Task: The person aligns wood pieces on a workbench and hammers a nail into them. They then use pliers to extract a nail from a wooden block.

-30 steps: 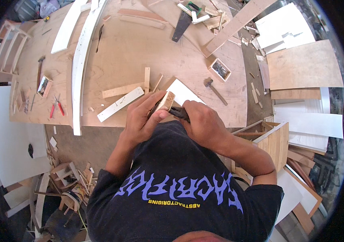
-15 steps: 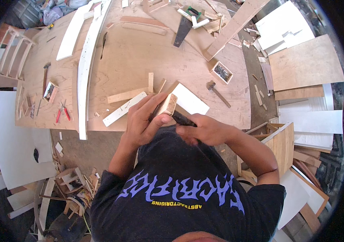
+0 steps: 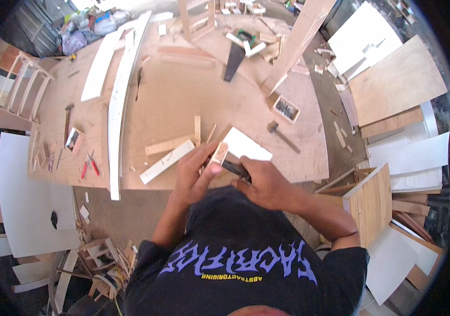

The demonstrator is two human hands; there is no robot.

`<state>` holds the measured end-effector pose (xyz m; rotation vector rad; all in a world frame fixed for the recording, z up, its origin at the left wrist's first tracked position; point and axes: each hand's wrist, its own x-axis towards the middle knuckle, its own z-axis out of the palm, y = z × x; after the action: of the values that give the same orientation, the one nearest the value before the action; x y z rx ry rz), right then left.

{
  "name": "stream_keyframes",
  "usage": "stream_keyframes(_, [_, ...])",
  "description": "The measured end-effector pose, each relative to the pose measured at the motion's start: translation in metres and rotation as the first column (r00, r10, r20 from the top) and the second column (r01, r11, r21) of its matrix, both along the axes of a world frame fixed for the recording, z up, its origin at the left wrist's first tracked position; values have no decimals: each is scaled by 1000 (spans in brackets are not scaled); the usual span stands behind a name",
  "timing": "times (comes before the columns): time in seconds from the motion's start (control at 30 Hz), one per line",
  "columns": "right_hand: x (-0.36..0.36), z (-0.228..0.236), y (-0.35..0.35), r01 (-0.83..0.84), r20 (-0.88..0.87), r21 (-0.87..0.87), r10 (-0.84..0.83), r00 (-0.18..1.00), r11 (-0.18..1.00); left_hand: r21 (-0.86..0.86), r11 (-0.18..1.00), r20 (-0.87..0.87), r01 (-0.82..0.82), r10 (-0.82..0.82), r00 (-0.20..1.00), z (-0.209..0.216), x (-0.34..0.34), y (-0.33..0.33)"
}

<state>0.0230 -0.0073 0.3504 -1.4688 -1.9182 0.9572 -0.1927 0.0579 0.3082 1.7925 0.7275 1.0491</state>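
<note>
My left hand is closed round a short wooden block, its pale end grain facing up above the front edge of the workbench. My right hand grips a dark, narrow bar-like object that meets the block's right side; its exact kind is hidden by my fingers. Just beyond the hands lies a white board piece. A white strip with nails in it lies to the left of my left hand, beside a plain wood batten.
On the workbench are a hammer, a box of nails, a handsaw, red-handled pliers, a second hammer and a long white board. A wooden cabinet stands right of me.
The view has shifted, so the bench sits lower in it. Both hands stay together on the block and the dark object, with only a small shift of the right hand.
</note>
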Motion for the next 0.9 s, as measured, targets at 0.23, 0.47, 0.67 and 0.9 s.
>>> stream_keyframes(0.23, [53, -9, -12, -204, -305, -274, 116, 945, 940, -203, 970, -4, 136, -140, 990, 5, 27, 10])
stream_keyframes(0.47, [96, -15, -41, -334, -764, -496, -219, 607, 802, -373, 863, 157, 340, -303, 940, -3, 67, 1])
stream_keyframes(0.67, [145, -43, -78, -379, -806, -571, -412, 424, 728, -368, 902, 106, 226, -201, 974, -13, 128, -19])
stream_keyframes(0.9, [183, -50, -98, -582, -886, -416, -454, 88, 699, -381, 894, 357, 235, -93, 930, 6, 172, -38])
